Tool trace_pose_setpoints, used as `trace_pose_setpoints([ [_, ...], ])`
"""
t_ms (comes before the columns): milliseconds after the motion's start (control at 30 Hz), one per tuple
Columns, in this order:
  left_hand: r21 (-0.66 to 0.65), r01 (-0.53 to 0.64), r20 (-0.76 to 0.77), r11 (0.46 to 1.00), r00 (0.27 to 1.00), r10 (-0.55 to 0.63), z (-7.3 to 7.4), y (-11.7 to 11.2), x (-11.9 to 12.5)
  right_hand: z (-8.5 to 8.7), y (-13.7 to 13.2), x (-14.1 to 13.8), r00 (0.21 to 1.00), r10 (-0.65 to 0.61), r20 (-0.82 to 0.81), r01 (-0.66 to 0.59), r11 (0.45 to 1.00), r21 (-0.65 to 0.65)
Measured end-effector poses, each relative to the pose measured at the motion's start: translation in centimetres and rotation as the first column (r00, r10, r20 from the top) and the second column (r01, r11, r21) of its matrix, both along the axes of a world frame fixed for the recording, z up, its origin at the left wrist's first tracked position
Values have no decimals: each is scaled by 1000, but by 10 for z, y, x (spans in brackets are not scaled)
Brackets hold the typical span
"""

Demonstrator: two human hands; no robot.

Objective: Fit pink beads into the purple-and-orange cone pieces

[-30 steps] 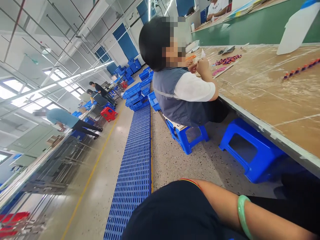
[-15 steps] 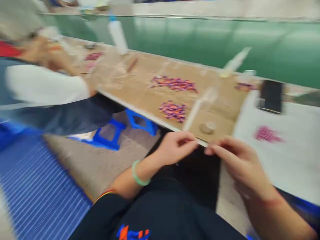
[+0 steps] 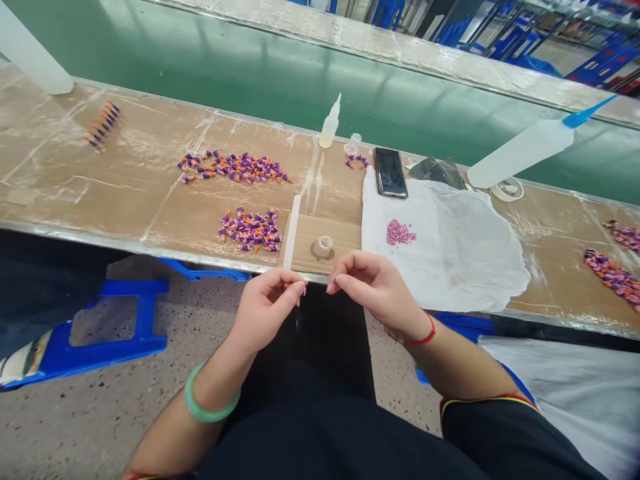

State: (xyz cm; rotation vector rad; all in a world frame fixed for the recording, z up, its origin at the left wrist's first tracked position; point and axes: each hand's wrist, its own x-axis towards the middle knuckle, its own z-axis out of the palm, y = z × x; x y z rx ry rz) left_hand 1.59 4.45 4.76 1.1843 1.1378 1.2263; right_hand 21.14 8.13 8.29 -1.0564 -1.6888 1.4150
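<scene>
The left hand [image 3: 265, 310], wearing a pale green bangle [image 3: 210, 405], pinches narrowly, apparently on a tiny dark piece [image 3: 299, 321] too small to make out. The right hand [image 3: 377, 290] curls just beside it; its grip is unclear. Ahead, on a tan cardboard-topped workbench [image 3: 125, 200], lie a narrow white strip [image 3: 291, 230], a small clear round cup [image 3: 323, 247], a white cloth [image 3: 450, 260] with pink beads [image 3: 400, 233], and heaps of purple-and-orange cone-shaped pieces [image 3: 250, 229].

1. Bright, even light pouring across the desk [image 3: 125, 193]!
2. Pale glare streaks the green panel [image 3: 210, 73], and just a faint shadow by the clear plastic cup [image 3: 323, 248].
3. Sharp focus on the left hand [image 3: 265, 310] and right hand [image 3: 375, 287], with wide-angle bending at the edges!
</scene>
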Motion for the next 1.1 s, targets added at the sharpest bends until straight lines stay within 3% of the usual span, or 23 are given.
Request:
trace_pose_setpoints([
  [200,-36,4,50,999,999,-2,-8,3,-3,0,16,7,978,14,209,-75,955,286],
  [300,-67,7,72,998,997,-3,-13,4,-4,-2,41,15,910,-47,412,-176,856,486],
  [367,-82,9,87,997,996,-2,-16,4,-4,-4,60,19,816,-70,574,-323,768,553],
  [467,-97,3,98,995,995,6,-19,5,-5,-5,81,18,616,-108,780,-566,629,533],
  [567,-111,-6,102,994,995,18,-21,5,-5,-2,88,12,454,-158,877,-709,532,463],
  [667,-127,-6,108,992,994,19,-23,6,-5,1,89,7,366,-197,910,-780,469,415],
  [767,-131,-2,107,991,994,16,-23,6,-6,3,88,4,328,-221,919,-815,426,393],
  [900,-139,-15,117,990,993,31,-22,5,-6,5,90,4,314,-220,924,-834,402,379],
  [967,-141,-28,135,990,990,48,-22,5,-6,7,89,5,338,-216,916,-815,420,399],
  [1033,-137,-55,170,989,982,78,-21,4,-5,11,86,7,422,-188,887,-741,492,457],
  [1100,-113,-93,220,989,968,116,-17,4,-2,16,78,7,572,-93,815,-593,640,489],
])
